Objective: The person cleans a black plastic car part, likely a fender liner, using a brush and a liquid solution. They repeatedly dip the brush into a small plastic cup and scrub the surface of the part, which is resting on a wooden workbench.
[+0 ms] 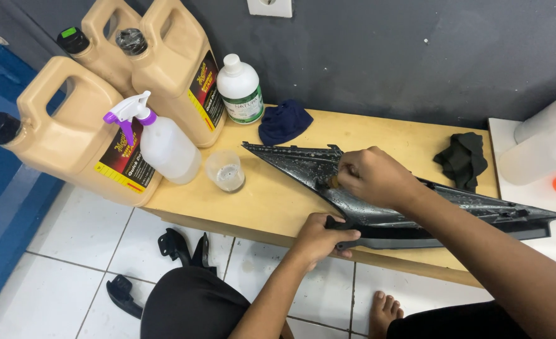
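Black plastic panel (378, 207), long and pointed, lies along the wooden bench (272, 201) in my head view, my left hand (321, 237) clenched on its near edge while my right hand (373, 177) presses a small yellowish pad against its wet surface.

Wooden tabletop (272, 201) bearing tan jugs (70, 135), spray bottle (165, 144), white bottle (240, 88), plastic cup (226, 170), blue cloth (284, 121), black cloth (462, 158), black panel (303, 166)

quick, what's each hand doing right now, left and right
Left hand: closed, gripping the near edge of the black plastic panel.
Right hand: closed around something small pressed on the panel; what it is cannot be told.
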